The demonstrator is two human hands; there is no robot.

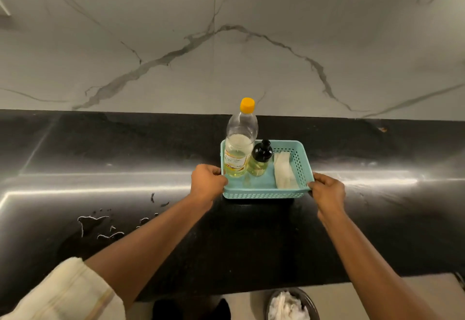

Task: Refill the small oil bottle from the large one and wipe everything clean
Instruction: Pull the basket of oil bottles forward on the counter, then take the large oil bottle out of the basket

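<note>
A light blue perforated basket (300, 161) sits on the black countertop (251, 239). Inside it stands a large clear oil bottle (239, 148) with an orange cap, partly filled with yellow oil. Beside it is a small oil bottle (259, 165) with a black pump top. A folded white cloth (284, 172) lies in the basket's right side. My left hand (206, 182) grips the basket's left rim. At the right front corner, my right hand (327, 191) grips the rim.
Puddles of spilled liquid (93, 221) lie on the counter at the left. A marble wall (226, 43) rises behind the counter. Below the counter's front edge, a dark bin (309, 299) holds crumpled white paper.
</note>
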